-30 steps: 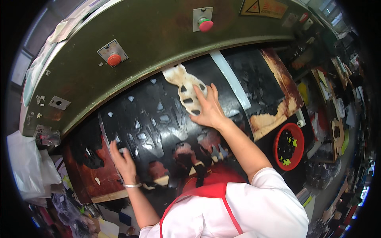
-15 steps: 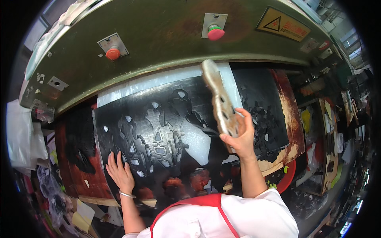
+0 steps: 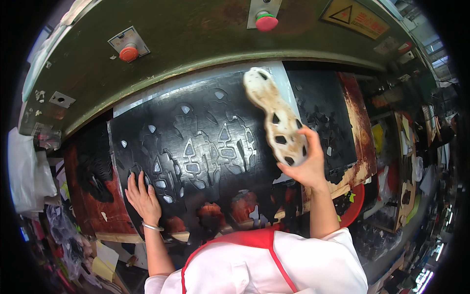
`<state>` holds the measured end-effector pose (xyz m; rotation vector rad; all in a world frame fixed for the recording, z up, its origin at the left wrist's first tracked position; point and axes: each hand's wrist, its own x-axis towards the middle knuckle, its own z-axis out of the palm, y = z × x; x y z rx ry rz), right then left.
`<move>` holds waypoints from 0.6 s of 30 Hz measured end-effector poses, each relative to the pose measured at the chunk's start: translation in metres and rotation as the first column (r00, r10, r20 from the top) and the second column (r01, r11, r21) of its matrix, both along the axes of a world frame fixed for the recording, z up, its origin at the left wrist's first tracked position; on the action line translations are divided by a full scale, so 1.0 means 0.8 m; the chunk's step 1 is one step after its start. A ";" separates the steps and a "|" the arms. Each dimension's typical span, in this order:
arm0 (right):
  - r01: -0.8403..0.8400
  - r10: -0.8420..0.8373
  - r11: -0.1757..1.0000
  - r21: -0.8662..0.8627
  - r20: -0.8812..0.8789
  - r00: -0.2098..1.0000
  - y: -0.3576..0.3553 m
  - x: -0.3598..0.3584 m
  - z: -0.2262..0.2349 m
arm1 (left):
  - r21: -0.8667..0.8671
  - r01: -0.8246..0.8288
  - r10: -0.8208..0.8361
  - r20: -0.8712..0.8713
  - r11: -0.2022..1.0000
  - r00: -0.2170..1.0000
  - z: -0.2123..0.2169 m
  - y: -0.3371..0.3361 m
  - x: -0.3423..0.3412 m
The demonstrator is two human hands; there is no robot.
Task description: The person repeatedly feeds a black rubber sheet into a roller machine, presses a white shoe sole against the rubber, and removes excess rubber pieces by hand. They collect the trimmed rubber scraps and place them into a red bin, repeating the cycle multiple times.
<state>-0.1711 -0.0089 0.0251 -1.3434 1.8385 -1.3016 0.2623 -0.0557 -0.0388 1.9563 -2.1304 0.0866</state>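
My right hand [image 3: 307, 161] grips the lower end of a sole-shaped cutting die [image 3: 274, 110]. The die is off-white with brown stains and has several dark openings; its broad side faces up, over the right part of a black sheet [image 3: 152, 110]. Thumb and fingers clasp opposite edges. My left hand [image 3: 143, 196] rests flat near the sheet's left edge, fingers stretched out, holding nothing. Sole-like outlines and small holes cut in the sheet show pale board [image 3: 192, 167] beneath.
A green machine beam [image 3: 196, 34] with a red button [image 3: 129, 52] and a pink button [image 3: 266, 21] spans the far side. More cut black sheet [image 3: 318, 112] lies to the right. A red basin [image 3: 355, 208] stands below at right; plastic bags [image 3: 61, 230] hang at left.
The die has turned from edge-on to show its broad side. A large pale gap in the sheet beside it is now covered by black cut material. My left hand stays on the sheet.
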 end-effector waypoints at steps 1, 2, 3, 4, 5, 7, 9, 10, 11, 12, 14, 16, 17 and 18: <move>-0.029 0.029 1.000 0.007 -0.144 0.989 -0.013 0.002 -0.006 | 0.004 -0.002 0.002 0.000 1.000 1.000 0.001 -0.003 -0.001; -0.051 0.046 0.999 -0.012 -0.265 0.963 -0.026 0.004 -0.013 | 0.008 -0.005 0.005 0.004 1.000 1.000 0.001 -0.007 -0.002; -0.067 0.043 0.997 -0.045 -0.410 0.911 -0.040 0.010 -0.021 | 0.009 -0.006 0.006 0.006 1.000 1.000 0.001 -0.010 -0.003; -0.104 0.059 0.993 -0.053 -0.540 0.840 -0.053 0.012 -0.026 | -0.004 -0.008 0.008 0.005 1.000 1.000 0.001 -0.014 -0.005; -0.107 0.060 0.992 -0.070 -0.484 0.873 -0.061 0.011 -0.030 | -0.013 -0.010 0.010 0.008 1.000 1.000 0.000 -0.018 -0.006; -0.097 0.038 0.990 -0.102 -0.466 0.884 -0.068 0.014 -0.037 | 0.017 -0.011 0.011 0.001 1.000 1.000 0.000 -0.027 -0.006; -0.022 -0.003 0.999 -0.048 -0.480 0.877 -0.062 0.020 -0.044 | 0.063 0.004 -0.003 -0.024 0.998 1.000 0.003 -0.036 0.000; 0.020 -0.045 0.998 -0.061 -0.434 0.900 -0.057 0.025 -0.048 | 0.087 0.041 -0.026 -0.162 0.995 0.986 0.006 -0.041 0.008; 0.063 -0.085 0.996 -0.071 -0.387 0.918 -0.050 0.031 -0.054 | 0.110 0.090 -0.054 -0.293 0.990 0.955 0.012 -0.043 0.019; 0.079 -0.103 0.993 -0.082 -0.349 0.931 -0.048 0.036 -0.060 | 0.112 0.140 -0.080 -0.424 0.984 0.902 0.017 -0.047 0.034; 0.174 -0.213 0.975 -0.141 -0.342 0.915 -0.048 0.043 -0.073 | 0.048 0.042 -0.010 -0.542 0.998 0.840 0.029 -0.044 0.069; 0.231 -0.268 0.956 -0.181 -0.220 0.938 -0.056 0.046 -0.085 | 0.013 -0.061 0.059 -0.505 0.998 0.861 0.041 -0.033 0.111; 0.227 -0.273 0.949 -0.220 -0.208 0.939 -0.063 0.046 -0.089 | 0.042 -0.108 0.114 -0.513 0.993 0.851 0.042 -0.025 0.129; 0.232 -0.280 0.947 -0.222 -0.219 0.935 -0.071 0.045 -0.092 | 0.066 -0.168 0.178 -0.521 0.984 0.835 0.040 -0.016 0.143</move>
